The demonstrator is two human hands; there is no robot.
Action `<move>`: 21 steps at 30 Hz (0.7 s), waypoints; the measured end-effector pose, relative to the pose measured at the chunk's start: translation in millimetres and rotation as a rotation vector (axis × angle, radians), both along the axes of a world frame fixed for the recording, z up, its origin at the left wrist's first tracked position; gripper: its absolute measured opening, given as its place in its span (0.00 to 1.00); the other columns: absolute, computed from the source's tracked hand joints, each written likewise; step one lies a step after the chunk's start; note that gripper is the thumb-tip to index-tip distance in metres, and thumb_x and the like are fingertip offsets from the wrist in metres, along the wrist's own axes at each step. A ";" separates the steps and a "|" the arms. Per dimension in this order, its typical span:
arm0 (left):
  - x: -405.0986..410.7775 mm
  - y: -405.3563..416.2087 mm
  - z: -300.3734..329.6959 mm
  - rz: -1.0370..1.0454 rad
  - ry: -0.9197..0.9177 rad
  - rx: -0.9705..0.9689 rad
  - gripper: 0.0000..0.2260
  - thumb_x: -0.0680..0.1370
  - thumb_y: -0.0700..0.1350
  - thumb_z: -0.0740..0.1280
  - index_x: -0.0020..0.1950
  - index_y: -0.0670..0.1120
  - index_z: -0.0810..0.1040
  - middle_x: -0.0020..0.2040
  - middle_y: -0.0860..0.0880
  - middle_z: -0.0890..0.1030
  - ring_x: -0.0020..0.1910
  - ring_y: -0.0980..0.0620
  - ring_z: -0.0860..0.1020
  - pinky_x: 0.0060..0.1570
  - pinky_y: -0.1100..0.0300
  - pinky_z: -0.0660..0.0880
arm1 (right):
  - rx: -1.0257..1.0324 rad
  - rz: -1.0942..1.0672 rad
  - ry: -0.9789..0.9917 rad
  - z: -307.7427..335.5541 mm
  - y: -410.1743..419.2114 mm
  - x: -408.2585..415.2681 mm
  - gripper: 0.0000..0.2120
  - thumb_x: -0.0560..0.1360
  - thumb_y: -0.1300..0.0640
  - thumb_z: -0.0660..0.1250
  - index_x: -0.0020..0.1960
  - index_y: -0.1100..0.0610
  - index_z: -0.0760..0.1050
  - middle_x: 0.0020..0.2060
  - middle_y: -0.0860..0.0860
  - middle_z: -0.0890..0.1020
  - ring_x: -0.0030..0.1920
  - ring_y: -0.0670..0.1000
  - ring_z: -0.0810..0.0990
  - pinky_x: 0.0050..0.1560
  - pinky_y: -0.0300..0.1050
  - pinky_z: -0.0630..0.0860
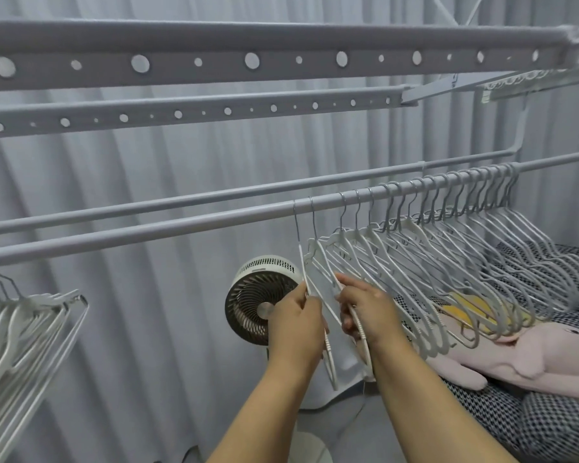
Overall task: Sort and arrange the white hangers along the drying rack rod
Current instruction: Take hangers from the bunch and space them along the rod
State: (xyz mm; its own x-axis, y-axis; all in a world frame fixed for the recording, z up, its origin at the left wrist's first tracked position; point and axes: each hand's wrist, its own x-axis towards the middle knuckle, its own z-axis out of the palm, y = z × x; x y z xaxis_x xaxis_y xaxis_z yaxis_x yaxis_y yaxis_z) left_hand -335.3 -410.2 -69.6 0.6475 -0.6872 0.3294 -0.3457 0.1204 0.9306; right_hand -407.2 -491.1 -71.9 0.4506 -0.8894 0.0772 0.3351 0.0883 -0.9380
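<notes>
While a tight bunch of white hangers [24,332] already hangs at the rod [147,233]'s left end, I judge sorting partway (long row [448,248] remains rightward), my left hand [296,320] and right hand [365,312] each pinching one hanger.

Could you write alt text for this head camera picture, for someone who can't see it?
Two hands each hold a white hanger: the left hand grips the leftmost hanger, the right hand the next hanger, both hooked on the drying rack rod. A small fan stands behind.
</notes>
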 end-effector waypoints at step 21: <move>-18.9 -16.4 0.3 0.016 -0.038 0.029 0.13 0.78 0.40 0.57 0.45 0.51 0.80 0.26 0.51 0.74 0.24 0.52 0.69 0.30 0.50 0.71 | -0.027 0.007 0.014 -4.5 -19.9 -15.7 0.20 0.73 0.69 0.61 0.62 0.56 0.78 0.21 0.50 0.68 0.19 0.47 0.64 0.19 0.34 0.60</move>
State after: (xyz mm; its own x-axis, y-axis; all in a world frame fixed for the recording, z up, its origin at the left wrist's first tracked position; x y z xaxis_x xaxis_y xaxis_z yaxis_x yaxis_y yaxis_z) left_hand -354.2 -426.6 -69.3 0.6459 -0.6865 0.3341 -0.3827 0.0876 0.9197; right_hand -422.9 -511.0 -76.4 0.4578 -0.8840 0.0946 0.3214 0.0653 -0.9447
